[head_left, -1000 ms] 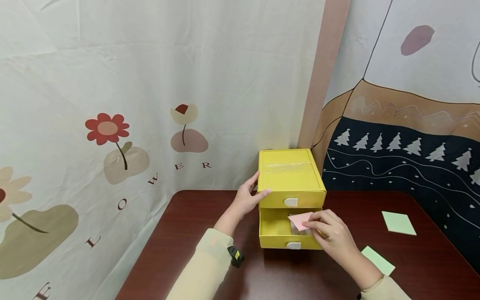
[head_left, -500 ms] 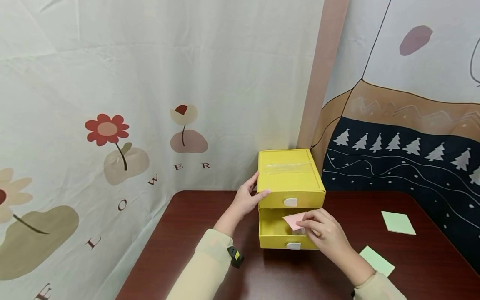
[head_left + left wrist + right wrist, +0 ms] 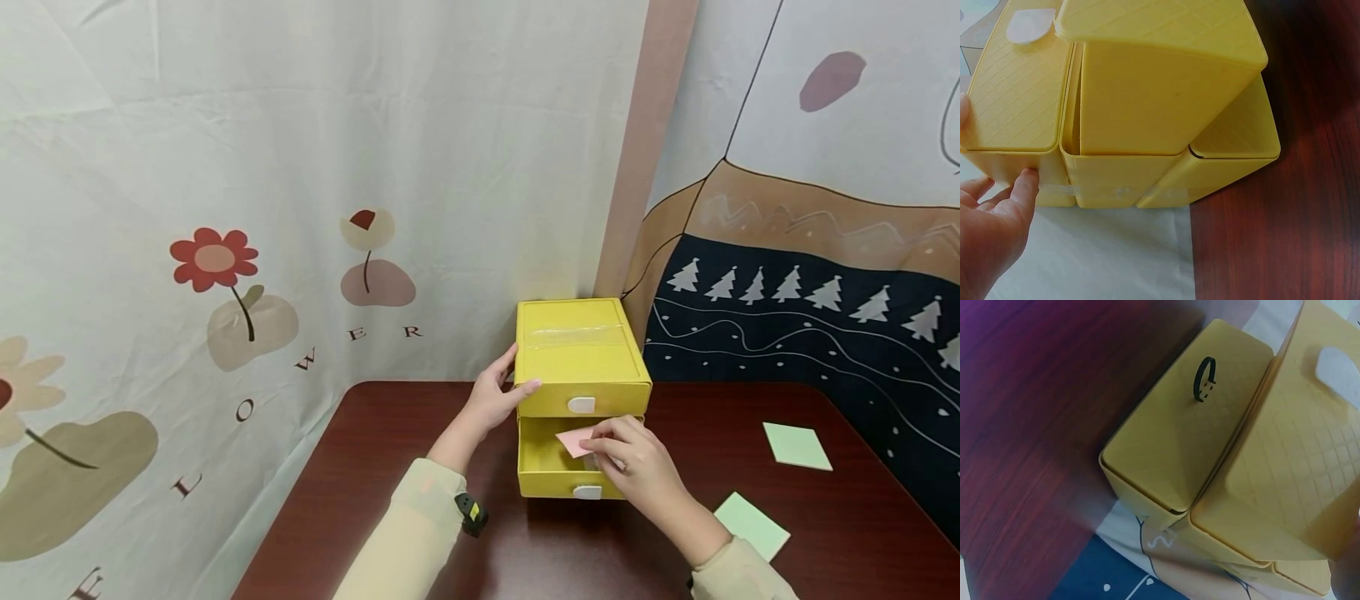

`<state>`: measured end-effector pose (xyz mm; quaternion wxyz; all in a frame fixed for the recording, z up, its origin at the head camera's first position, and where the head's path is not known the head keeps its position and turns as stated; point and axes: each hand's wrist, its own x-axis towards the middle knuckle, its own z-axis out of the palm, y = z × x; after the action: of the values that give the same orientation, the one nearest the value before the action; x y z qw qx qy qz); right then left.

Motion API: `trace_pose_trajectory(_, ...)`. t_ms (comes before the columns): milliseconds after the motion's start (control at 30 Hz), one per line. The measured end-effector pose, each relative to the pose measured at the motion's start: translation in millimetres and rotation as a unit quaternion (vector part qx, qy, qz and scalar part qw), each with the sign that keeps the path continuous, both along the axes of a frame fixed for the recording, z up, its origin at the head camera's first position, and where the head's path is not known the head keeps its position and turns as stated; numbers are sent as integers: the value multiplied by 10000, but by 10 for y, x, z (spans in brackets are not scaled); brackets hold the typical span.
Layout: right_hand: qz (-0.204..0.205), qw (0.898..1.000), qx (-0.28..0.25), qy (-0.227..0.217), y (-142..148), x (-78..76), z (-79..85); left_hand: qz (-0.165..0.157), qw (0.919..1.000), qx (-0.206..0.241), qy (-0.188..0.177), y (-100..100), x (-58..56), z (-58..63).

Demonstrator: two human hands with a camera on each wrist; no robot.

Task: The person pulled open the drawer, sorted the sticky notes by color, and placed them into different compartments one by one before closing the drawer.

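pink note (image 3: 572, 442) is pinched near 1 edge by right hand (image 3: 636, 462), over open drawer (image 3: 551, 484). box (image 3: 573, 350) is touched by left hand (image 3: 493, 403), thumb and fingers spread. note judged light, easily creased; best held by edge.

I am pinching a pink note (image 3: 572, 442) with my right hand (image 3: 636, 463) at the open lower drawer (image 3: 551, 484) of a yellow cabinet (image 3: 573, 362), while my left hand (image 3: 492, 402) is touching its side and two green notes (image 3: 797, 446) are lying on the dark-red table (image 3: 390, 442).

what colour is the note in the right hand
Pink; the note shows best in the head view.
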<state>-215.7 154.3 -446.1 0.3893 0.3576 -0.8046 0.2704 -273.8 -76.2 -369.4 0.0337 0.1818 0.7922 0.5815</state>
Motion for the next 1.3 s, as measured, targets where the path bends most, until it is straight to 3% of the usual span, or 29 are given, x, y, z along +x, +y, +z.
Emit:
trace_pose_trajectory(367, -438, 9979, 454, -176, -74, 5, 34, 2, 10000, 47, 28, 6, 1, 5)
trace_pose_trajectory(833, -986, 9862, 1158, -647, -159, -41, 90, -28, 10000, 41, 26, 6, -3, 1)
trace_pose_trajectory(1233, -1113, 9771, 1409, -1141, -178, -33, 149, 2, 10000, -10, -58, -6, -6, -3)
trace_pose_trajectory(1300, -1105, 9762, 1406, -1224, -174, -30, 154, 30, 10000, -22, -47, -11, -52, -60)
